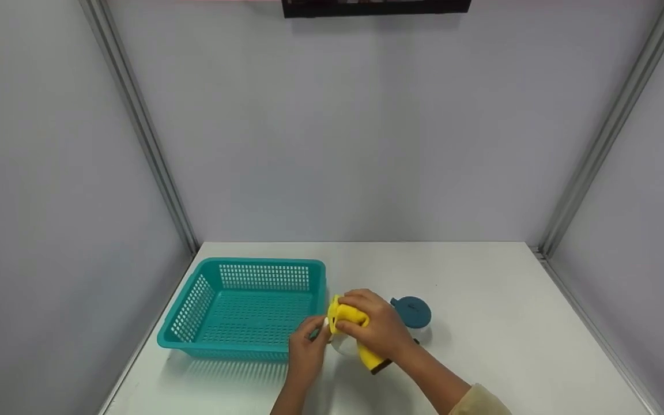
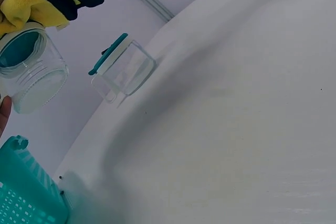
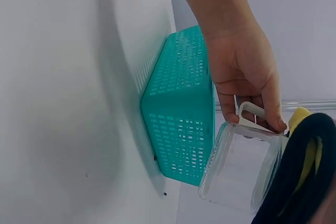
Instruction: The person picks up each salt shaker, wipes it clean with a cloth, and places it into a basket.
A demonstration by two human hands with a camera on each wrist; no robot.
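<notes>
My left hand pinches the small white handle of a clear jar. In the left wrist view a white collar with teal inside it shows at the jar's top, and the jar leans above the table. My right hand grips a bunched yellow cloth with a dark border, pressing it around the jar's top end. One dark-edged end of the cloth hangs below that hand. Behind the right hand, a second clear jar with a teal-blue lid stands on the table.
A teal plastic basket with perforated walls sits on the left of the white table, close beside my left hand. Grey-white panels enclose the table at the back and both sides. A dark object shows at the top.
</notes>
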